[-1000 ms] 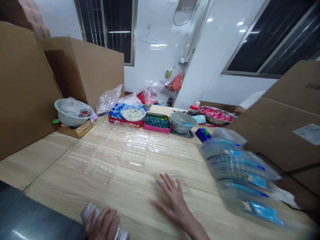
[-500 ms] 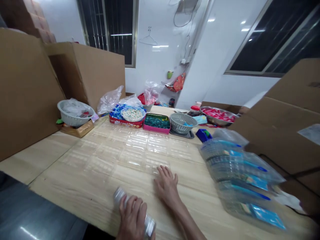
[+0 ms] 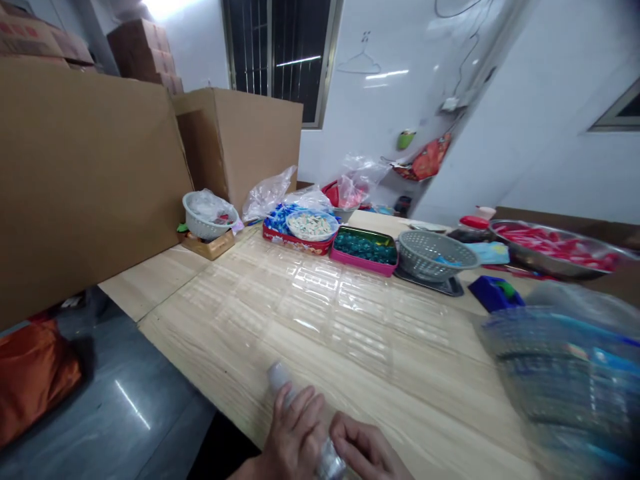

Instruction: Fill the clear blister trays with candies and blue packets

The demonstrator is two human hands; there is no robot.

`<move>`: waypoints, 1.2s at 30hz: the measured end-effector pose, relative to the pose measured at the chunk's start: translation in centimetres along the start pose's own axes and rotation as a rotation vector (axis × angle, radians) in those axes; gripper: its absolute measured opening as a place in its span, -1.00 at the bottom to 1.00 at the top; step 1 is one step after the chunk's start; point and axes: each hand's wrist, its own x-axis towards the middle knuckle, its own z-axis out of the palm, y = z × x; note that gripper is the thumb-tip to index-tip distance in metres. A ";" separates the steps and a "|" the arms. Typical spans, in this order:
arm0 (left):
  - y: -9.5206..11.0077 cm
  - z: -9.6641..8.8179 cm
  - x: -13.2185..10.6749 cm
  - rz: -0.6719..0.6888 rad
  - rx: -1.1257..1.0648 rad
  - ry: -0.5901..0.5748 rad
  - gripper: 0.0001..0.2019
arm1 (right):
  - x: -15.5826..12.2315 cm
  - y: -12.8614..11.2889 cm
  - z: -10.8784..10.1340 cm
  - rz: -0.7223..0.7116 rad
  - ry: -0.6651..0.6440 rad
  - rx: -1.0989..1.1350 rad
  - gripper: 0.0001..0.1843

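The clear plastic stack (image 3: 277, 375) is on the near side of the pink box (image 3: 364, 265), well apart from it. The left hand (image 3: 299, 427) is wrapped firmly around the stack, perhaps to keep its pieces together. The right hand (image 3: 363, 447) has bent fingers at its near end; whether they pinch plastic, I cannot tell. Clear trays (image 3: 310, 293) lie flat, nearer than the pink box, probably spread for easy reach. The grey basket (image 3: 430, 257) stands just right of this box. The table (image 3: 450, 413) seems to give room rightward; its near edge limits the left hand.
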 end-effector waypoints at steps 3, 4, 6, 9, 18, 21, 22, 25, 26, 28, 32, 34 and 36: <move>-0.1 -0.1 -1.0 -0.043 -0.051 0.029 -0.60 | -0.1 -0.7 0.8 0.001 0.053 -0.036 -0.48; -0.2 -0.2 -1.3 -0.050 -0.059 0.033 -0.61 | 0.0 -0.9 1.1 0.000 0.056 -0.035 -0.48; -0.7 -0.7 -1.8 -0.051 -0.066 0.010 -0.58 | 0.5 -0.9 1.4 -0.005 0.032 -0.022 -0.48; -1.7 -1.7 -2.7 -0.030 -0.048 -0.021 -0.62 | 1.9 -0.5 1.3 -0.013 0.012 0.013 -0.49; -2.8 -2.7 -3.6 -0.012 0.008 0.097 -0.76 | 6.8 0.0 -0.5 0.082 0.047 0.205 -0.52; -2.7 -2.7 -3.2 -0.044 -0.010 0.138 -0.73 | 7.6 0.4 -1.7 0.085 0.112 0.241 -0.55; -2.7 -2.7 -3.2 -0.052 -0.010 0.149 -0.73 | 7.9 0.7 -2.3 0.094 0.135 0.247 -0.55; -2.3 -2.8 -3.0 -0.058 -0.010 0.159 -0.74 | 9.1 1.4 -3.9 0.114 0.210 0.110 -0.55; -2.2 -2.9 -2.8 -0.065 -0.012 0.157 -0.74 | 9.4 1.5 -4.2 0.066 0.277 -0.001 -0.55; -1.9 -3.1 -2.1 -0.076 -0.020 0.124 -0.74 | 9.4 1.2 -4.2 -0.142 0.475 -0.252 -0.57; -1.3 -3.4 -0.8 -0.080 -0.024 0.019 -0.77 | 6.4 -0.1 -1.7 -0.405 0.426 -0.415 -0.66; -0.9 -3.0 -0.9 -0.093 -0.015 0.041 -0.74 | 3.9 -0.5 0.1 -0.341 0.120 -0.315 -0.66; -0.4 -2.5 -1.3 -0.123 -0.017 0.069 -0.73 | 1.9 -0.5 1.6 -0.277 -0.061 -0.197 -0.62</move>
